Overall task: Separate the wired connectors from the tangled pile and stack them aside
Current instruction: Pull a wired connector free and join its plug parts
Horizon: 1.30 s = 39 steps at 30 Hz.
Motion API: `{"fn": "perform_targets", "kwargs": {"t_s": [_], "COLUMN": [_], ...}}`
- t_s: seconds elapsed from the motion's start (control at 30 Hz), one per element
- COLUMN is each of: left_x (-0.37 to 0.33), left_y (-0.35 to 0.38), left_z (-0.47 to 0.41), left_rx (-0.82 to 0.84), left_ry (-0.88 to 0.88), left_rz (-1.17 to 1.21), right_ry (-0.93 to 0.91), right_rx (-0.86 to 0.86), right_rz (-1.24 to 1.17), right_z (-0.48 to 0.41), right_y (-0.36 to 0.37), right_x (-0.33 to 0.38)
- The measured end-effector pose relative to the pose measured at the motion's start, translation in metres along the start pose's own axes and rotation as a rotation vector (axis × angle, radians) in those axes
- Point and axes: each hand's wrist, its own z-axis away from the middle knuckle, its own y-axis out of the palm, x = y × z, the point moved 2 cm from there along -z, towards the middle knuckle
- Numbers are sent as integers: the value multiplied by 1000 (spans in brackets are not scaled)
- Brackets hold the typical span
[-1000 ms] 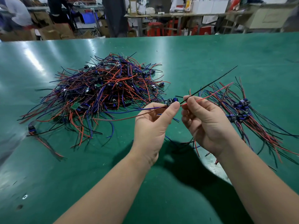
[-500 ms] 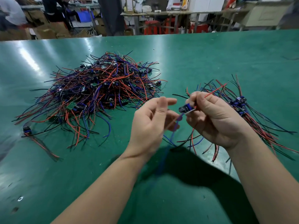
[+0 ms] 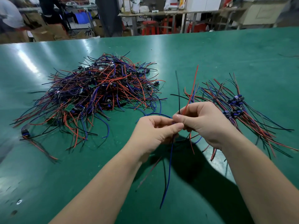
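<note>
A tangled pile (image 3: 98,92) of red, blue and black wired connectors lies on the green table (image 3: 210,54), left of centre. To the right lies a sorted stack (image 3: 236,109) of connectors with their wires fanned out. Both hands meet above the table between the two heaps. My right hand (image 3: 203,123) grips one wired connector (image 3: 186,101); its black and red wires stick up and others hang below. My left hand (image 3: 153,133) pinches the same bundle, and a blue wire (image 3: 169,167) hangs down from its fingers. The connector body is hidden between the fingers.
One stray connector (image 3: 25,132) with wires lies apart at the left. The table's far edge runs across the top, with workbenches, red stools, boxes and people behind it.
The hands have closed together. The left hand, open half a second ago, now pinches the wires. The black and red wires now point upward, and the connector body has vanished between the fingers.
</note>
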Motion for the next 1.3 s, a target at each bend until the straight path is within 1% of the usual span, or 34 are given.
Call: {"fn": "perform_targets", "kwargs": {"t_s": [0.1, 0.17, 0.3, 0.37, 0.43, 0.5, 0.57, 0.6, 0.63, 0.67, 0.7, 0.73, 0.77, 0.8, 0.83, 0.87, 0.97, 1.07, 1.13, 1.2, 1.23, 1.3], "left_x": [-2, -5, -6, -4, -3, -4, -5, -6, -5, -6, -6, -6, -6, -6, -5, -5, -3, -4, -4, -5, -7, -12], "left_y": [-4, -8, -12, -13, -14, -19, -25, -28, -30, -32, -32, -32, -31, -30, -29, -28, -24, -18, -15, -17, -22, -37], "left_z": [-1, 0, 2, 3, 1, -1, -4, -6, -8, -10, -12, -12, -12, -12, -12, -12, -11, -9, -9, -10, -11, -13], "left_rx": [39, 89, 220, 253, 232, 175, 68, -2, -69, -122, -158, -181, -194, -200, -200, -198, -166, -63, -44, -102, -157, -304], "left_ry": [-32, -41, -84, -101, -95, -79, -49, -27, -6, 7, 12, 16, 21, 32, 47, 61, 90, 95, 76, 77, 104, 215], "left_rz": [-68, -149, -296, -382, -423, -391, -359, -334, -281, -199, -109, -40, -3, 7, 0, -18, -103, -106, -87, -131, -188, -418], "right_ry": [-36, -45, -10, -27, -64, -127, -217, -255, -273, -269, -248, -220, -195, -190, -212, -252, -352, -351, -338, -296, -258, -145], "right_rx": [-81, -158, -342, -458, -545, -608, -650, -656, -643, -597, -492, -321, -133, 19, 97, 97, -90, -199, -252, -322, -349, -352], "right_rz": [62, 32, -219, -322, -398, -484, -565, -554, -489, -362, -188, -9, 143, 263, 350, 403, 446, 497, 552, 647, 701, 810], "right_z": [1, 1, -1, 0, 1, 1, 0, -1, -1, -1, -2, -2, 0, 3, 6, 7, 7, 5, 4, 1, -1, -4], "right_y": [-3, -7, -23, -32, -37, -36, -32, -30, -27, -25, -20, -13, -3, 7, 16, 22, 23, 15, 12, 6, 3, -6], "right_x": [4, 7, 14, 16, 16, 14, 13, 12, 12, 11, 11, 10, 8, 6, 3, 2, 3, 4, 3, 0, -1, -7]}}
